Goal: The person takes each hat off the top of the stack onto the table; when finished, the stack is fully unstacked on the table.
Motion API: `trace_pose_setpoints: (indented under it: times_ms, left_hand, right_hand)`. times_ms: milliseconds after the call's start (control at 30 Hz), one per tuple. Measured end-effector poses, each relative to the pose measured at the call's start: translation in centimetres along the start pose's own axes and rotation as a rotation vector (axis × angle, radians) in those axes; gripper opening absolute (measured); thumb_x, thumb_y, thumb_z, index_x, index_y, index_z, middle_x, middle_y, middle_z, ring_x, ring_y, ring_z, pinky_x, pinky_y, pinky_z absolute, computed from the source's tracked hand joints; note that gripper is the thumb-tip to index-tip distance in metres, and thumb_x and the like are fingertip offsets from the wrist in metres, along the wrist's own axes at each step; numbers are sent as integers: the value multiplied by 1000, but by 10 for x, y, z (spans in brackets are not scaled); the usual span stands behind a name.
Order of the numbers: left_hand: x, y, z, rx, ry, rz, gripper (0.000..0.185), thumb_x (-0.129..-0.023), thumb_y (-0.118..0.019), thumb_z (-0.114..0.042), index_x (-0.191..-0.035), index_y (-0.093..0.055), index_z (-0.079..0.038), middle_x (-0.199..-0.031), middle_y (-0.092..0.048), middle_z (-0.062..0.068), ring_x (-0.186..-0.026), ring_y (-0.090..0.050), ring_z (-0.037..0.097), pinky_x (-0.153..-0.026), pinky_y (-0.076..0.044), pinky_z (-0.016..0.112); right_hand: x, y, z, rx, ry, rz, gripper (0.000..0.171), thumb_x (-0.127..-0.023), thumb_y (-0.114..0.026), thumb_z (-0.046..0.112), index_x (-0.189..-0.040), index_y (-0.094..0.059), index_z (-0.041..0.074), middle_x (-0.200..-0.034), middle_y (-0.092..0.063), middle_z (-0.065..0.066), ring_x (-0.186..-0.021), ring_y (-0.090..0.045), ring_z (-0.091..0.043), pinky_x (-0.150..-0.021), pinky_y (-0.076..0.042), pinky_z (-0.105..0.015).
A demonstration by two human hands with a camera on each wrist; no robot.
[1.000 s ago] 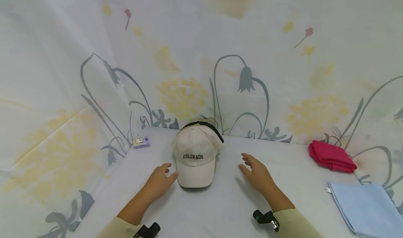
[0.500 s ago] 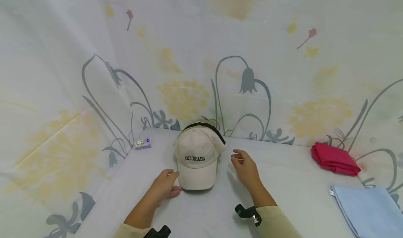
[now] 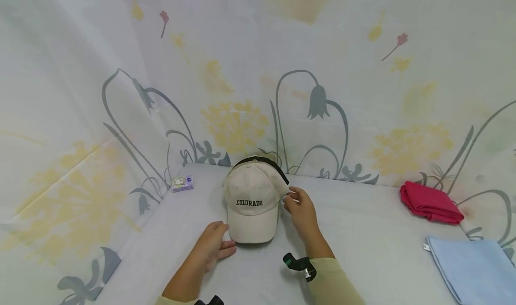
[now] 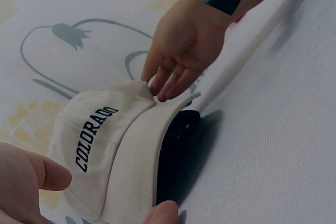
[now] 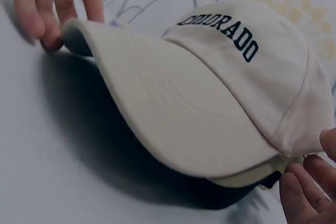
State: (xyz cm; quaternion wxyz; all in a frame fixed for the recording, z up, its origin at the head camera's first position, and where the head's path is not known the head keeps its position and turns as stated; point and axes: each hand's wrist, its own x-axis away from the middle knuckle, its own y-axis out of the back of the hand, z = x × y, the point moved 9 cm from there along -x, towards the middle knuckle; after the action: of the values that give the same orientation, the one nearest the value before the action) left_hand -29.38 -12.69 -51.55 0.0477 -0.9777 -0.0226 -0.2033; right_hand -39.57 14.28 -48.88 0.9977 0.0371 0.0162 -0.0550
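A beige cap (image 3: 251,202) lettered COLORADO sits on the white table (image 3: 363,238) with its brim toward me. My left hand (image 3: 223,247) lies at the brim's left front corner, fingers fairly straight, fingertips (image 5: 52,11) touching the brim's edge. My right hand (image 3: 289,199) reaches the cap's right side, where brim meets crown. Its fingertips (image 4: 165,87) touch the fabric there with the fingers extended. In the right wrist view the cap (image 5: 210,103) fills the frame, with the right fingertips (image 5: 307,187) beside its side seam. The cap's dark underside (image 4: 176,150) shows in the left wrist view.
A small purple box (image 3: 182,183) lies at the table's back left corner. A folded red cloth (image 3: 430,203) sits at the back right, and a light blue cloth (image 3: 471,262) lies nearer on the right. Floral fabric (image 3: 314,99) walls the back and left.
My right hand has moved left from the open table until its fingertips touch the cap's right side. My left hand has stayed at the brim's left corner and settled slightly nearer.
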Motion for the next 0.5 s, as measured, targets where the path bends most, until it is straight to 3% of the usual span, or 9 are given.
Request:
trace_pose_setpoints:
  times_ms: [300,500]
  left_hand:
    - [0,6,0,31,-40,-43,61,-111,-44,-20,-157,-23,13,-146,-42,31,-98,-63,26,-85,-62,35]
    - [-3,8,4,-1,-46,-30,55,-111,-45,-18,-155,-30,12,-119,-55,22,-97,-60,23,-82,-61,32]
  right_hand:
    - [-1,-16,-4,-155,-58,2,46,-106,-61,10,-150,-49,5,-126,-57,-17,-103,-66,-17,-88,-60,-25]
    - [0,-17,-10,-194,-76,-9,39,-106,-60,8,-144,-53,5,-121,-57,-15,-104,-64,-19,-86,-60,-24]
